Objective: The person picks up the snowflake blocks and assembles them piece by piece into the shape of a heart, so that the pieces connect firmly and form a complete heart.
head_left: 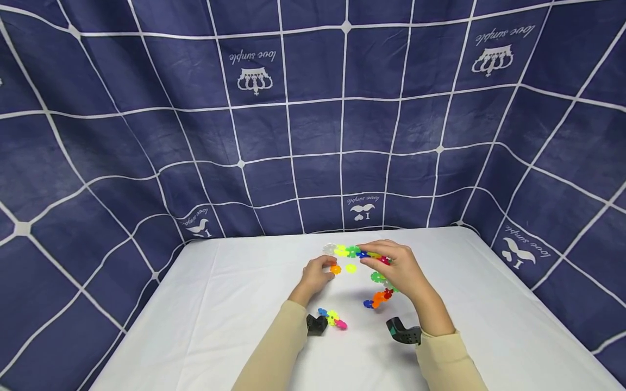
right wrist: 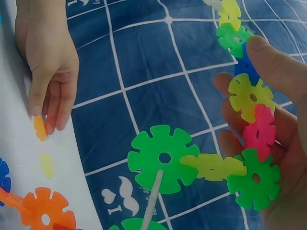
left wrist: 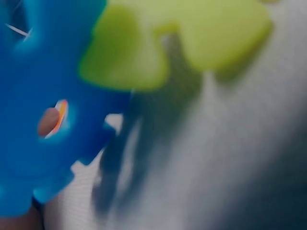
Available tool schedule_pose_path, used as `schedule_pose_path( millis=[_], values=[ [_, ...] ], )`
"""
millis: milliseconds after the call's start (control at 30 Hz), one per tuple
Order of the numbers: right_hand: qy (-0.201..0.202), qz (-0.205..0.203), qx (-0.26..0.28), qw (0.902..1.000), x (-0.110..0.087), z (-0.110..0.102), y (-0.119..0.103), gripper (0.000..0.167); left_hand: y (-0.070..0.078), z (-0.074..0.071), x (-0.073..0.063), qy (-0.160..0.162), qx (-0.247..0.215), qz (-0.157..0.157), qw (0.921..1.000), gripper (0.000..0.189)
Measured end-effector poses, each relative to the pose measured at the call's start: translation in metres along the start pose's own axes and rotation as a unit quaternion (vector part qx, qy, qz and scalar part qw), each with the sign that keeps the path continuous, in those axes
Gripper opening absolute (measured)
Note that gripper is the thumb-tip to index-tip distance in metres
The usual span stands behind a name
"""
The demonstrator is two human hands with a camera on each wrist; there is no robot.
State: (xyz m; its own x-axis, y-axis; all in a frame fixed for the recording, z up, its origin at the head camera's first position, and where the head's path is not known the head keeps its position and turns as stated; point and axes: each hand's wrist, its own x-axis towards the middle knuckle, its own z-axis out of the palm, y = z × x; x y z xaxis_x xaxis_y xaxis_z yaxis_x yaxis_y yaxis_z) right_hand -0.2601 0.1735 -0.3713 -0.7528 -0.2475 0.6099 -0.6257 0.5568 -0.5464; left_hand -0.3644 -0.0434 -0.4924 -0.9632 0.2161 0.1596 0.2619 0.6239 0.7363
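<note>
My right hand (head_left: pixel 402 266) holds a long chain of interlocking plastic snowflake discs (right wrist: pixel 144 143), gripping it near a blue disc (right wrist: pixel 246 66). From there the chain runs through yellow, pink and green discs and bends round toward an orange disc (head_left: pixel 379 299) and a dark blue one at its near end. A clear disc (head_left: pixel 330 249) forms the other end. At the table, my left hand (head_left: pixel 314 276) pinches a loose orange snowflake disc (head_left: pixel 335 269) between thumb and fingers. Just right of it lies a loose yellow disc (head_left: pixel 351 268).
A short chain of blue, yellow and pink discs (head_left: pixel 332 317) lies near my left wrist; its blue disc (left wrist: pixel 57 120) fills much of the left wrist view. Black wrist cameras (head_left: pixel 404 331) are worn on both wrists. A dark blue checked curtain (head_left: pixel 318 130) surrounds the white table (head_left: pixel 235 304).
</note>
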Motion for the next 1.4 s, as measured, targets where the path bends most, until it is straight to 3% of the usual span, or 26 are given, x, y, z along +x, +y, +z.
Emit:
schedule_pose_path(
  millis=[267,500,667,867,1000,1100,1300,1400],
  values=[
    [-0.004,0.007,0.006,1.0000,-0.001,-0.001,0.000,0.033,0.003,0.001,-0.002,0.000,-0.003,-0.011,0.9999,0.034],
    [-0.001,-0.002,0.002,1.0000,-0.001,-0.001,0.001,0.032,0.004,-0.004,-0.010,-0.011,0.000,0.005,0.9999,0.031],
    [-0.006,-0.005,0.000,1.0000,0.000,0.000,0.000,0.031,0.000,-0.008,-0.019,-0.004,-0.037,0.011,0.9992,0.027],
    [-0.007,-0.007,0.007,0.9999,0.000,0.001,0.000,0.031,-0.006,-0.015,-0.030,0.026,-0.099,-0.015,0.9946,0.021],
    [-0.013,-0.006,0.005,0.9999,-0.001,0.002,0.000,0.031,-0.007,-0.021,-0.039,0.047,-0.157,-0.047,0.9854,0.013],
    [-0.016,-0.002,0.000,0.9999,-0.001,0.002,0.000,0.031,-0.007,-0.027,-0.044,0.057,-0.214,-0.061,0.9733,0.011],
    [-0.022,0.004,0.000,0.9998,-0.001,0.003,0.000,0.030,0.005,-0.042,-0.050,0.051,-0.318,-0.043,0.9458,0.013],
    [-0.022,0.005,-0.005,0.9997,-0.001,0.003,0.000,0.030,0.015,-0.050,-0.054,0.040,-0.333,-0.029,0.9417,0.014]
  ],
)
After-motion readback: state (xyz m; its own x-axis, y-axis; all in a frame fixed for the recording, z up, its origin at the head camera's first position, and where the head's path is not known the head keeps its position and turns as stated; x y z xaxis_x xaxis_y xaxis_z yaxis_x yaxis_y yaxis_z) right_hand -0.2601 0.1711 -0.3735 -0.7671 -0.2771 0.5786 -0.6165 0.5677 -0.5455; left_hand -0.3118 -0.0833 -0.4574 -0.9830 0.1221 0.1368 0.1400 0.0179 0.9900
